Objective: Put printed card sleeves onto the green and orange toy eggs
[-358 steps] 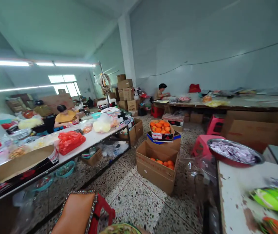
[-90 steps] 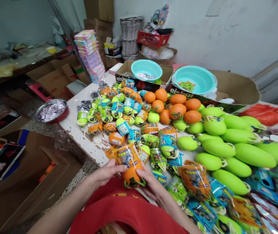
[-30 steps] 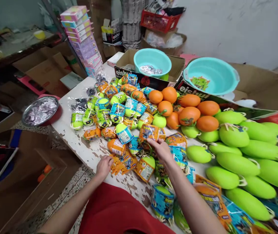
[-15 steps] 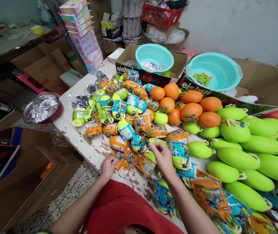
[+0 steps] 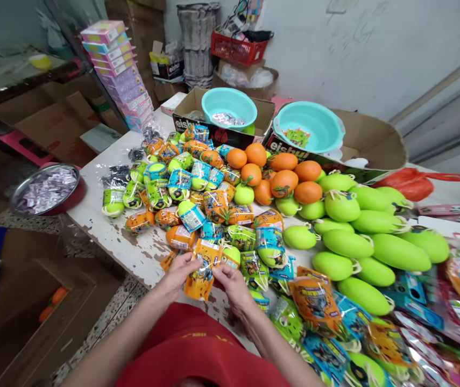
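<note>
An orange printed plastic bag (image 5: 203, 269) is held up between both hands, just above the near table edge. My left hand (image 5: 180, 271) pinches its left side, thumb on the front. My right hand (image 5: 230, 279) grips the right edge between thumb and fingers. The bag looks flat. Behind it, a wrapped orange ball-like toy (image 5: 180, 237) and a lime green toy in an orange bag (image 5: 231, 256) lie close to the hands. Further back is a heap of toys in green, blue and orange wrappers (image 5: 181, 183).
Unwrapped orange toys (image 5: 284, 184) and long lime green toys (image 5: 346, 243) lie to the right. Two turquoise basins (image 5: 309, 124) rest on cardboard boxes at the back. A metal bowl of small packets (image 5: 46, 189) stands at the left. Stacked boxes (image 5: 112, 64) rise behind.
My right hand has come back from the heap to the bag. Both hands now hold the orange bag, raised off the table. The camera view has shifted to the right.
</note>
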{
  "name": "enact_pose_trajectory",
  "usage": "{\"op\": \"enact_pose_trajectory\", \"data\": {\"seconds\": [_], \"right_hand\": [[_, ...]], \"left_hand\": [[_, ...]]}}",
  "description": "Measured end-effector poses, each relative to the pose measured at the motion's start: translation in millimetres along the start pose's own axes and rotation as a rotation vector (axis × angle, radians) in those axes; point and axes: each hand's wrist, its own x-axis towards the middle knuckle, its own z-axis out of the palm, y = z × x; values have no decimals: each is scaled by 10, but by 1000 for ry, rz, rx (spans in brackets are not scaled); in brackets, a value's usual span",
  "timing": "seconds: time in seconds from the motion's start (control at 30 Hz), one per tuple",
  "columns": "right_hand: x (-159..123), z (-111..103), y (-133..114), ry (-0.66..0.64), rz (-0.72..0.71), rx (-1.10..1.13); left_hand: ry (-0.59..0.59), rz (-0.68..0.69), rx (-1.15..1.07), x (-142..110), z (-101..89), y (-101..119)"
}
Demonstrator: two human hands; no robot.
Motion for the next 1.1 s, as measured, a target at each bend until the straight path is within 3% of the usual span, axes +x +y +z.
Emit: {"op": "enact_pose_trajectory", "data": {"seconds": [0.07,0.17,0.27,0.37,0.43,0.5,0.53,0.6,0.67,0.7,0.8,0.9,1.0,1.1], "right_hand": [[-10,-39,-31,34,-24,-27],[31,-113,-121,125,-79,-68],[112,-228,-300,257,-171,-150],[194,-348,-505,377,-321,-379],[263,-403,-615,344,-378,-513],[360,-443,-710,225,-376,-572],[424,-463,-766,162,-362,-578],[591,-513,-933,30,-327,-585],[823,-567,-1205,-49,-335,-630],[969,-584,-1381,-28,-371,-679],[1531,-543,-1993,241,-562,-845],[2197,-359,-2507,517,-719,-1122],[2778,-166,-2748,571,-676,-1413],[3096,-115,-2810,528,-577,-1444]], "left_hand": [[14,71,107,108,38,-6],[129,197,298,252,77,-71],[233,276,350,353,114,-69],[190,314,310,390,189,67],[21,303,266,405,251,199],[-155,271,230,448,288,324],[-186,268,233,485,285,378],[-96,303,283,584,228,465],[69,357,292,690,122,532],[124,368,243,738,62,563],[139,318,-36,845,-88,660],[158,255,-226,932,-181,756],[185,202,-294,1018,-267,821],[133,158,-340,1077,-381,834]]}}
